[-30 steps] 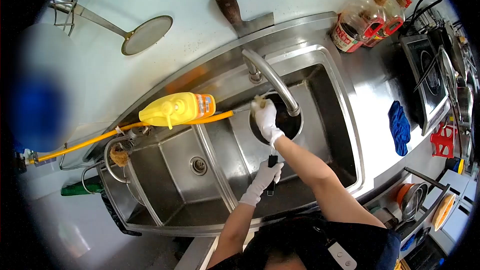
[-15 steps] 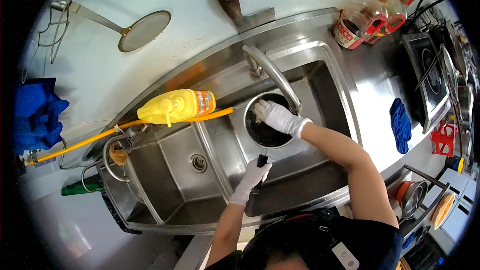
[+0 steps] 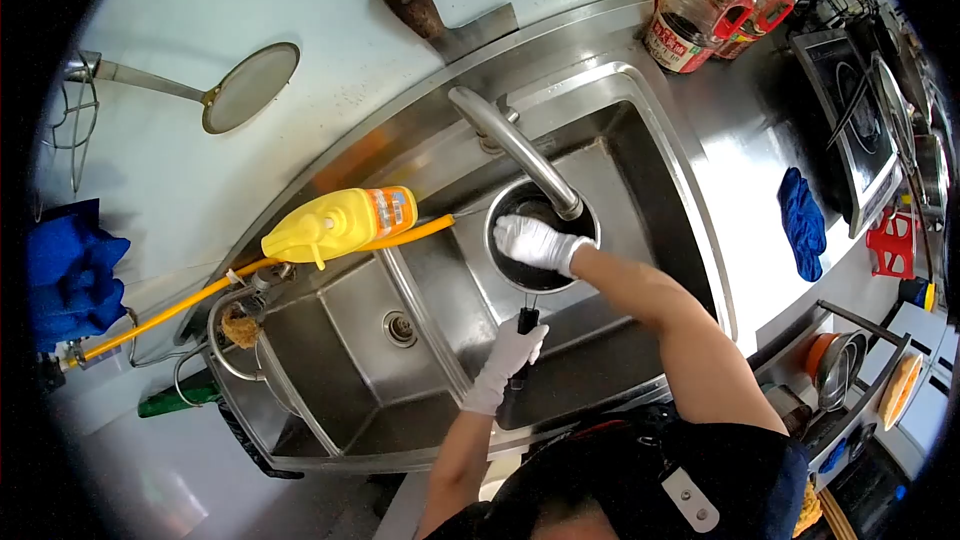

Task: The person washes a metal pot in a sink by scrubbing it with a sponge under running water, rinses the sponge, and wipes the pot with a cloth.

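Observation:
Both my hands wear white gloves. My left hand [image 3: 508, 355] is closed around the black handle [image 3: 528, 321] of a saucepan [image 3: 493, 245] with a dark inside, standing in the right sink basin. Inside the pan, my right hand [image 3: 535, 242] is closed and pressed down, palm inward. The tan, fibrous scrubber it holds showed at the fingertips a moment ago; the glove now hides it. Over the pan's right edge hangs the spout of the metal faucet [image 3: 520, 150], with no water stream visible.
A yellow jug [image 3: 345, 223] lies beside a yellow hose [image 3: 190, 302] behind the left basin [image 3: 365, 340]. On the wall hang a cleaver [image 3: 440, 22] and a strainer [image 3: 250, 88]. Right of the sink are large bottles [image 3: 690, 25], a blue cloth [image 3: 801, 225] and a cooktop [image 3: 850, 130].
My right hand has turned and curled inside the pan, hiding the scrubber. My left hand keeps its hold on the handle. The whole view has shifted slightly.

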A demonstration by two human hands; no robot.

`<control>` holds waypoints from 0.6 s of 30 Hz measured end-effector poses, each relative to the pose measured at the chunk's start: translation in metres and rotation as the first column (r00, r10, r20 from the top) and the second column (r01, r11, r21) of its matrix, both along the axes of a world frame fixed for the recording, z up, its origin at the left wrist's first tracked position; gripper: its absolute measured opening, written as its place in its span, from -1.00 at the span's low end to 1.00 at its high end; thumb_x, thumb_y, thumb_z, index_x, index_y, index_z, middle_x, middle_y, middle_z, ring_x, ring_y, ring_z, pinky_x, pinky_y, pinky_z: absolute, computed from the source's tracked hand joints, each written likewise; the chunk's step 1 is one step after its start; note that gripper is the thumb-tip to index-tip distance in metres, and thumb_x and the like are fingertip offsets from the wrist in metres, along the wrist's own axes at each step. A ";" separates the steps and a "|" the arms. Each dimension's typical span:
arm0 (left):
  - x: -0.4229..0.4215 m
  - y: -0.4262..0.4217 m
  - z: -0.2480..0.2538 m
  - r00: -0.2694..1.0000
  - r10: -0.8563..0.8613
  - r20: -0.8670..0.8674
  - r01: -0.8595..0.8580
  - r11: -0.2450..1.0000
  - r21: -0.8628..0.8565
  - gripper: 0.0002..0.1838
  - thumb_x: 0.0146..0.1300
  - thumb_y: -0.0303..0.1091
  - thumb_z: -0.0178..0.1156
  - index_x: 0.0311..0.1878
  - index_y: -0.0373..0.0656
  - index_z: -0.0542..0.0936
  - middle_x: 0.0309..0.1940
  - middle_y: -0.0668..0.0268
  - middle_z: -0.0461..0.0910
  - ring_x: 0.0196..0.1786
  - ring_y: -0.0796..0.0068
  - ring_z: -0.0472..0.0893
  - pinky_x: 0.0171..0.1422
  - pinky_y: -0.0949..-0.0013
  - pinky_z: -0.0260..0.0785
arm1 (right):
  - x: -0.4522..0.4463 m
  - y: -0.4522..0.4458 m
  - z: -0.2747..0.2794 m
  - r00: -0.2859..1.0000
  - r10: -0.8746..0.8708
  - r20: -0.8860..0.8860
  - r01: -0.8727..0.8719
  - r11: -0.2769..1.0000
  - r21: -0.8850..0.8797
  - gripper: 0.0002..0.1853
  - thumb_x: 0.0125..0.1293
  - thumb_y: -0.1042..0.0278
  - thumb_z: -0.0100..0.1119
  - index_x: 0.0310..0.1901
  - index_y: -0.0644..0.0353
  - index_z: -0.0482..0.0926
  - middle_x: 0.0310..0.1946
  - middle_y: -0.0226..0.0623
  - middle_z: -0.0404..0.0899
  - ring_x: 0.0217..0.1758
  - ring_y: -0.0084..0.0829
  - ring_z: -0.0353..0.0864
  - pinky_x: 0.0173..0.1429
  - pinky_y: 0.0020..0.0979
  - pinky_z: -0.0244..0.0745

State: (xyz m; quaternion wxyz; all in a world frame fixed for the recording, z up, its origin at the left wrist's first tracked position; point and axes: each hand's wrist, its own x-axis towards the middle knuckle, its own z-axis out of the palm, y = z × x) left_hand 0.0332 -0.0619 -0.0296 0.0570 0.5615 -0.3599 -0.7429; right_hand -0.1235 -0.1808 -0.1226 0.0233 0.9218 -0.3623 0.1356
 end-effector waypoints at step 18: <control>-0.009 0.013 -0.014 0.985 0.166 -0.041 -0.163 0.984 0.067 -0.84 0.22 -0.42 0.17 -0.40 -0.22 0.40 -0.70 0.40 0.38 -0.73 0.60 0.35 -0.67 0.49 0.17 | 0.046 0.026 0.052 0.129 -0.961 0.245 0.044 0.253 0.967 -0.75 0.16 0.45 0.25 -0.13 0.33 0.54 -0.34 -0.26 0.61 -0.28 -0.48 0.57 -0.16 -0.40 0.49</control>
